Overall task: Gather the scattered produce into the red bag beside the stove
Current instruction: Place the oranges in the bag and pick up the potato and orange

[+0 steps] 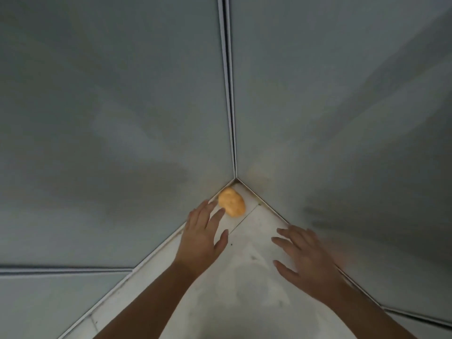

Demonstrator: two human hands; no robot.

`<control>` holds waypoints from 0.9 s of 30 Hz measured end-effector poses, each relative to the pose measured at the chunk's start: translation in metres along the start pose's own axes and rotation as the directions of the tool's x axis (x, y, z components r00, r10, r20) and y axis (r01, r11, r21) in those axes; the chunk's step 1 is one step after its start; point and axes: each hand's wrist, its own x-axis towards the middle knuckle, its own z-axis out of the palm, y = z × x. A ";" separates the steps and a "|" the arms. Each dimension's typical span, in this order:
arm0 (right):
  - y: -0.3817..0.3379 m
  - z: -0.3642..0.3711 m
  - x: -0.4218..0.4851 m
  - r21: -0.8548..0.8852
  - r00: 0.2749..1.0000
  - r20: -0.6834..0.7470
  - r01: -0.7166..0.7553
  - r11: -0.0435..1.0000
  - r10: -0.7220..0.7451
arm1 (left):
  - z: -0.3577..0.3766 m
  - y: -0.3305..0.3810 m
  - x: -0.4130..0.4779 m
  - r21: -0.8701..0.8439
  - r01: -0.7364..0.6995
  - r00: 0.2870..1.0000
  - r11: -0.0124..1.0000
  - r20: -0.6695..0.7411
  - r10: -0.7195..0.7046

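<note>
A yellow-orange potato lies on the pale floor, tucked into the corner where two grey panels meet. My left hand hovers just left of and below it, fingers spread, its fingertips almost touching the potato and holding nothing. Further right and lower, my right hand is also spread flat over the floor with nothing in it. The red bag and the stove are out of view.
Grey cabinet panels rise on the left and right, meeting at a vertical seam. They close in a narrow wedge of floor. A horizontal panel seam runs low on the left.
</note>
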 end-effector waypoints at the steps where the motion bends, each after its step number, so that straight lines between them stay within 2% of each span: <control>1: 0.008 0.009 -0.003 -0.007 1.000 0.009 0.001 1.000 -0.001 | 0.010 -0.004 0.000 0.004 0.003 1.000 1.000 0.017 -0.003; 6: 0.027 0.030 -0.010 -0.037 0.998 0.063 0.022 0.999 -0.019 | 0.047 -0.018 0.006 0.036 0.098 0.990 0.994 0.102 -0.102; 10: 0.033 0.042 -0.020 0.035 0.986 0.104 -0.133 0.990 0.129 | 0.069 -0.029 0.007 0.074 0.177 0.967 0.981 0.172 -0.187; 12: 0.036 0.047 -0.024 0.040 0.985 0.106 -0.139 0.989 0.135 | 0.076 -0.035 0.008 0.082 0.203 0.957 0.976 0.195 -0.216; 18: 0.040 0.050 -0.036 0.052 0.986 0.053 -0.159 0.986 0.156 | 0.086 -0.039 0.010 0.054 0.126 0.967 0.990 0.217 -0.135; 27: 0.049 0.050 -0.047 0.004 0.987 0.027 -0.155 0.988 0.155 | 0.103 -0.031 0.026 0.083 0.097 0.966 0.992 0.233 -0.114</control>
